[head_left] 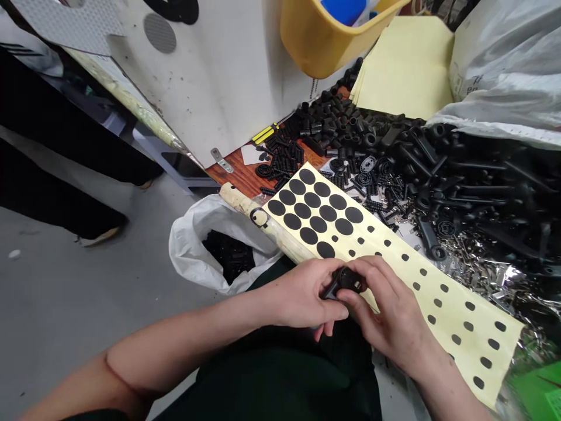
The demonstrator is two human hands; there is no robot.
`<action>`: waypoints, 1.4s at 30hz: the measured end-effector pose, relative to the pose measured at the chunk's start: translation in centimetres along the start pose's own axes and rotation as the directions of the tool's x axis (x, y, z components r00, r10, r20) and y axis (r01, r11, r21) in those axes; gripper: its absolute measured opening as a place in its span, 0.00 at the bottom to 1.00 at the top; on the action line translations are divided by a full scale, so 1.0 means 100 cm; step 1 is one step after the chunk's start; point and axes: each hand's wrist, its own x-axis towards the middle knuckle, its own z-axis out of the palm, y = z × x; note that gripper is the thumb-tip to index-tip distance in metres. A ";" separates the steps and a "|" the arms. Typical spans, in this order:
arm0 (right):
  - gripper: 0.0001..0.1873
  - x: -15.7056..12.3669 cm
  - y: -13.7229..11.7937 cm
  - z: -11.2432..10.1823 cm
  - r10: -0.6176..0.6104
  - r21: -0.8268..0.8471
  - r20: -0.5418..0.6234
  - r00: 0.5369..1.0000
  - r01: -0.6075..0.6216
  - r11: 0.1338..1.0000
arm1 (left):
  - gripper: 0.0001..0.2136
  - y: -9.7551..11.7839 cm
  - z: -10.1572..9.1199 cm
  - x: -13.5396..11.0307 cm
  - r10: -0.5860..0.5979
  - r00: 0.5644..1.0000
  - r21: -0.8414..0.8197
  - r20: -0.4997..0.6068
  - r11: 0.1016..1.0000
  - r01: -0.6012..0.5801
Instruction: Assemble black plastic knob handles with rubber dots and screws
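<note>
Between both hands, over the lap and the table's near edge, is a small black plastic part (346, 282) with a round end and a light, metal-looking spot on it. My left hand (304, 292) is closed around its body, which is partly hidden by the fingers. Thumb and fingers of my right hand (390, 313) pinch the round end. Just beyond the hands lies a pale yellow sheet (377, 242) bearing large black round stickers (317, 224) and smaller dark ones (437, 303).
Black plastic parts (421, 158) and small metal pieces (468, 257) are heaped behind the sheet. A yellow bin (324, 44), yellow papers (405, 67) and a screwdriver (265, 134) lie farther back. A white bag (186, 245) of black parts stands lower left; another person's legs (65, 146) are beyond.
</note>
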 end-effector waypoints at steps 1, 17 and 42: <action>0.14 -0.001 0.000 0.001 0.005 0.002 -0.006 1.000 -0.005 1.000 | 0.17 0.000 0.000 0.001 -0.004 1.000 -0.013 -0.002 1.000 0.004; 0.17 0.042 0.035 0.031 0.494 -0.101 -0.367 0.788 -0.562 0.821 | 0.24 0.032 -0.042 0.002 0.305 0.926 0.861 -0.224 0.507 0.041; 0.09 0.043 0.034 0.044 0.765 0.313 -0.218 0.606 -0.699 0.643 | 0.18 0.054 -0.064 0.035 0.145 0.989 0.956 -0.022 0.293 -0.022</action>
